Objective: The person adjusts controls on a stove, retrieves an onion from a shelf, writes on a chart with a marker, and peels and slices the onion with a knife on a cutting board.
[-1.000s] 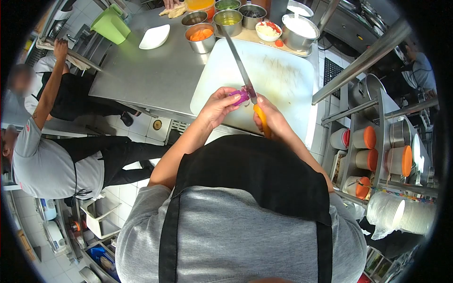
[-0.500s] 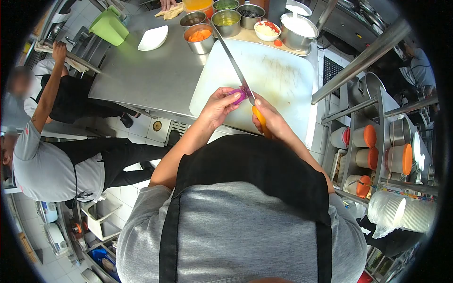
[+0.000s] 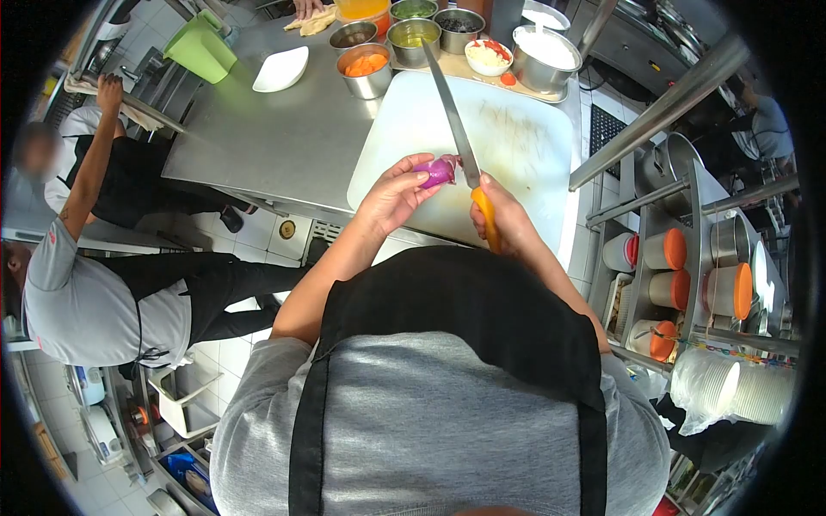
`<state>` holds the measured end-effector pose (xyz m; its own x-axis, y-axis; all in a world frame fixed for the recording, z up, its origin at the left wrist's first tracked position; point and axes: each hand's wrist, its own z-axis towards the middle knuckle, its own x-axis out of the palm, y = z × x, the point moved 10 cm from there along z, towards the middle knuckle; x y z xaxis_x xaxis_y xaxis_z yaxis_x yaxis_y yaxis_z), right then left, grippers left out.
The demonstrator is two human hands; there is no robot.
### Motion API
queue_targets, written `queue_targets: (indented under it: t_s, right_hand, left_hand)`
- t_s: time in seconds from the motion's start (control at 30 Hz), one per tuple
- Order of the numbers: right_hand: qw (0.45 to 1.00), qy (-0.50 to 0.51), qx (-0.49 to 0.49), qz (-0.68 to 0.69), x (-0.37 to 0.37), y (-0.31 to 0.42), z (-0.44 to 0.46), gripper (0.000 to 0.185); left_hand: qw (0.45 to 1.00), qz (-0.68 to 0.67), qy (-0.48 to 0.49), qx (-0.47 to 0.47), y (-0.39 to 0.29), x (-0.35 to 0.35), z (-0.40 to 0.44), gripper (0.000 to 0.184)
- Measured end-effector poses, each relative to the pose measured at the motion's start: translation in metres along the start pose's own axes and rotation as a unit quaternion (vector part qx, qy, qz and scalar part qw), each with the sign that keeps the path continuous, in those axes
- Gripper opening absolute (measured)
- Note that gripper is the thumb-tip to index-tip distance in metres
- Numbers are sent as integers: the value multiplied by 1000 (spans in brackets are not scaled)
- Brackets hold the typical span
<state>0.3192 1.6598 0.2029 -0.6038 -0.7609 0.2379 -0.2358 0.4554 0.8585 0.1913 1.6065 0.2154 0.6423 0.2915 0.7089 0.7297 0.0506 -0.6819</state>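
Note:
My left hand (image 3: 393,194) is closed around a purple-red onion (image 3: 435,173), with a loose bit of skin showing at its right end. In my right hand (image 3: 506,212) is a long knife (image 3: 454,113) with an orange handle, its blade pointing up and away from me. The blade's lower part is close to the onion's right end; whether they touch I cannot tell. Both hands are over the near edge of a white cutting board (image 3: 413,103).
Beyond the board stand metal containers, one with chopped orange pieces (image 3: 365,71), and a bowl of white and red food (image 3: 489,58). A white dish (image 3: 280,70) and green pitcher (image 3: 200,47) are leftward. Two people are at left; a shelf (image 3: 688,249) is at right.
The knife has shifted right, away from the onion, and its blade stands more upright. More of the onion now shows in my left hand.

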Motion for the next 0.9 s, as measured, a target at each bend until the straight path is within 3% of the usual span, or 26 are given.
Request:
queue_targets:
  t_s: [0.13, 0.23, 0.43, 0.63, 0.9]
  right_hand:
    - [1000, -2, 14, 26, -7, -8, 3, 54]
    - [995, 55, -84, -11, 22, 34, -22, 59]
    - [993, 74, -72, -53, 32, 33, -24, 56]
    - [998, 63, -14, 17, 23, 20, -19, 50]
    - [997, 62, -50, -25, 27, 27, -20, 52]
  left_hand:
    - [1000, 0, 1, 5, 1, -4, 3, 34]
    - [999, 14, -50, -9, 9, -19, 8, 32]
    - [994, 77, -75, 18, 6, -18, 7, 34]
    - [998, 36, -54, 7, 8, -15, 5, 35]
    - [996, 69, -57, 16, 5, -16, 4, 37]
